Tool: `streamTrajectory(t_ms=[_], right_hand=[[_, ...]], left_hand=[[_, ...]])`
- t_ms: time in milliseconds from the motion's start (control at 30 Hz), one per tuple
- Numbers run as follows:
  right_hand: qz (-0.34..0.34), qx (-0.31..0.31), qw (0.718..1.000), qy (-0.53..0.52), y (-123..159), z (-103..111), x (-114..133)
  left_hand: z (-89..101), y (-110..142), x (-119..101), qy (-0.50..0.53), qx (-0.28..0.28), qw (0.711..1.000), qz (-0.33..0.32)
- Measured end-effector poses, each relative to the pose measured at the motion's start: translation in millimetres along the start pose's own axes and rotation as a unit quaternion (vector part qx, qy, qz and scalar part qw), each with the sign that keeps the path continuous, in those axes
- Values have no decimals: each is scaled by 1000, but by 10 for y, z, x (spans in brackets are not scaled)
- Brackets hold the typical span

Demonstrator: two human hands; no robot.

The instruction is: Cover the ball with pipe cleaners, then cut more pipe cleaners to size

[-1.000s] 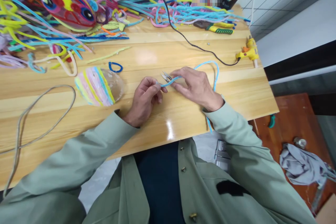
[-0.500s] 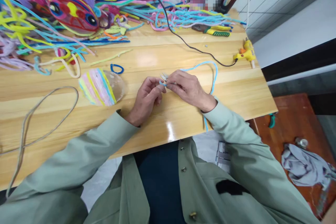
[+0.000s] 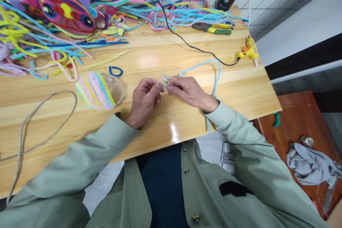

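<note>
My left hand (image 3: 146, 100) is closed, thumb and forefinger pinched at one end of a short visible bit of light blue pipe cleaner (image 3: 165, 87). Facing it, my right hand (image 3: 188, 92) is closed too, its fingertips pinching the same bit. Pointed metal blades of small snips (image 3: 165, 78) stick out beside the right forefinger; their handles are hidden, seemingly within that hand. A longer light blue pipe cleaner (image 3: 219, 74) loops behind the right hand and passes under the wrist to the table's front edge. Whether it joins the pinched bit is hidden.
Left of my hands lie a clear oval form wrapped in pastel strips (image 3: 96, 91) and a dark blue loop (image 3: 115, 71). Heaped pipe cleaners (image 3: 184, 15), a fish-like craft figure (image 3: 67, 13) and pliers (image 3: 213, 27) line the back. A yellow glue gun (image 3: 248, 52) lies right.
My hands have drawn slightly apart, and the curled bit of blue pipe cleaner between them now shows as a short, straighter piece. The whole view has shifted a little.
</note>
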State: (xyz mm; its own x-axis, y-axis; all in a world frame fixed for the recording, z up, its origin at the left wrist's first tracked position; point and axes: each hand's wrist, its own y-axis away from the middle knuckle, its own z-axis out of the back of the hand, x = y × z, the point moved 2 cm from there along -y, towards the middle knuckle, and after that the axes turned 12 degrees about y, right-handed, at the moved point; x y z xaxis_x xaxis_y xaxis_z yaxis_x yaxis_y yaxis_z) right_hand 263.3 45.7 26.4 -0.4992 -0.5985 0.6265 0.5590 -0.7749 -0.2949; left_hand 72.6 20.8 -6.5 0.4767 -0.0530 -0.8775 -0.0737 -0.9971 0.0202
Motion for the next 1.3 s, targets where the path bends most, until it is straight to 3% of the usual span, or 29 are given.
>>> streamTrajectory(t_ms=[100, 200, 333, 500, 600, 700, 833, 1033, 1167, 1300], right_hand=[[-18, -5, 1000, -2, -5, 19, 8], [-42, 0, 999, -8, -11, 47, -3], [-81, 10, 994, -67, -21, 86, -53], [-119, 50, 981, -145, -28, 154, -133], [-106, 79, 985, -114, -31, 182, -156], [-38, 82, 995, -46, -34, 160, -167], [60, 40, 997, 33, -24, 100, -221], [67, -10, 996, 57, -31, 170, -339], [31, -32, 998, 34, -56, 268, -321], [-73, -162, 984, -8, -28, 380, -248]], left_hand=[[16, 13, -2, -76, -12, 996, -47], [45, 11, -19, -148, 13, 986, -75], [61, 7, -50, -148, 80, 985, -43], [20, 55, -83, -177, 99, 979, -30], [2, 69, -77, -159, 96, 983, -14], [-10, 65, -74, -174, 96, 980, 8], [-20, 58, -110, -248, 82, 965, 31], [-17, 101, -133, -249, 56, 966, 52], [-37, 129, -109, -172, 49, 981, 72], [-29, 97, -100, -89, -9, 994, 58]])
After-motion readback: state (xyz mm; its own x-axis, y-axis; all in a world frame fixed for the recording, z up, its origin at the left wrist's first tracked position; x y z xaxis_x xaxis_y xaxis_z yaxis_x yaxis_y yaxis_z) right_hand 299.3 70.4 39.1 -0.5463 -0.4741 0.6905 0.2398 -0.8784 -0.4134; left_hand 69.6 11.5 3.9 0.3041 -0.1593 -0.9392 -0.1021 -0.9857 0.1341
